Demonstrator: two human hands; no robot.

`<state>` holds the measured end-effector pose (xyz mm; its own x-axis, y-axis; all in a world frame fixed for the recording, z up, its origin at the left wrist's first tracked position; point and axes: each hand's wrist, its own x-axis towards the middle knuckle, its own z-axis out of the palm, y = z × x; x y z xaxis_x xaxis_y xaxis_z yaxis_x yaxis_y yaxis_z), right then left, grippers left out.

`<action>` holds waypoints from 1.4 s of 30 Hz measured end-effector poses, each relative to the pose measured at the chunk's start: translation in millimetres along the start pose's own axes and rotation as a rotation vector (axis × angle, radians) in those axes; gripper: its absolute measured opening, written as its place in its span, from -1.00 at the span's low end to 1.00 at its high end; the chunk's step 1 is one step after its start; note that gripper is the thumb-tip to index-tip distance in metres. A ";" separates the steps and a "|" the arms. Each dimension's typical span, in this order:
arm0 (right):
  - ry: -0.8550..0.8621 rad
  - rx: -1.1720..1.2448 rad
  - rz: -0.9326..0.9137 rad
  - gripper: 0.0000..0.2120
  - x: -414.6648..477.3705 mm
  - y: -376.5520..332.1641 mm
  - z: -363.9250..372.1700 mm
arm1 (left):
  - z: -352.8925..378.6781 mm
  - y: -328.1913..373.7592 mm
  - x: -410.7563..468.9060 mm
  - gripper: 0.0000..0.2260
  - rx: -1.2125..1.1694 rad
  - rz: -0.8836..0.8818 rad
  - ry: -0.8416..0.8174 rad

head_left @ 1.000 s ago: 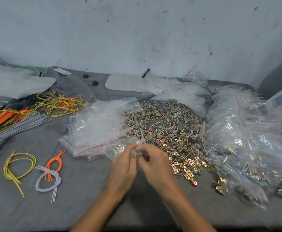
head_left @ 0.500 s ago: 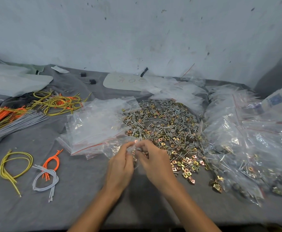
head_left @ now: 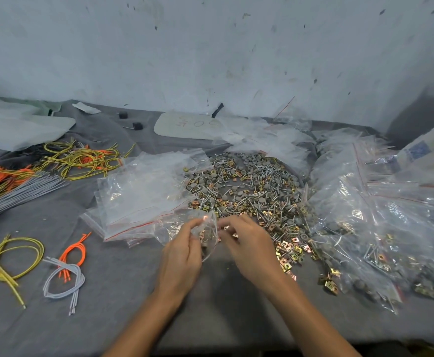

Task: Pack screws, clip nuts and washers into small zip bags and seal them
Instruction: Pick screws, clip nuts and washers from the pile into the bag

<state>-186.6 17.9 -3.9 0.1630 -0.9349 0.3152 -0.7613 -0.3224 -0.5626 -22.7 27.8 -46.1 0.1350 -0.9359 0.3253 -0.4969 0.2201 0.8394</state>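
Pinching a small zip bag (head_left: 209, 229) by its top edge, the left hand (head_left: 182, 256) and the right hand (head_left: 249, 251) meet near the front middle of the grey worktop (head_left: 112, 313). Each hand has thumb and fingertips curled onto the clear plastic. A few metal pieces show through the bag, too blurred to tell apart. Just behind and to the right of the hands lies a wide loose pile of screws, clip nuts and washers (head_left: 249, 189). Touching the pile's left side is a stack of empty zip bags (head_left: 143, 194). Filled bags (head_left: 370, 228) are heaped at the right. At the near left lie a yellow wire loop (head_left: 4, 256), orange wires (head_left: 74, 249) and grey wires (head_left: 64, 283).
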 end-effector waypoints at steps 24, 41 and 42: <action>-0.225 -0.466 0.203 -0.90 114.2 98.5 -42.5 | 0.1 -3.0 -0.5 -0.67 -0.009 0.012 -0.035; -0.259 -0.456 0.099 -0.77 160.3 78.0 -14.7 | 0.7 -4.9 0.1 -0.67 0.021 0.037 -0.036; -0.280 -0.491 0.100 -0.77 162.0 77.0 -13.6 | 0.7 -5.4 0.2 -0.68 0.021 0.036 -0.036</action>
<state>-227.3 -156.4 14.2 0.1844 -0.9825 0.0264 -0.9728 -0.1862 -0.1374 -20.7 26.3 -50.9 0.0861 -0.9367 0.3395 -0.5188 0.2488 0.8179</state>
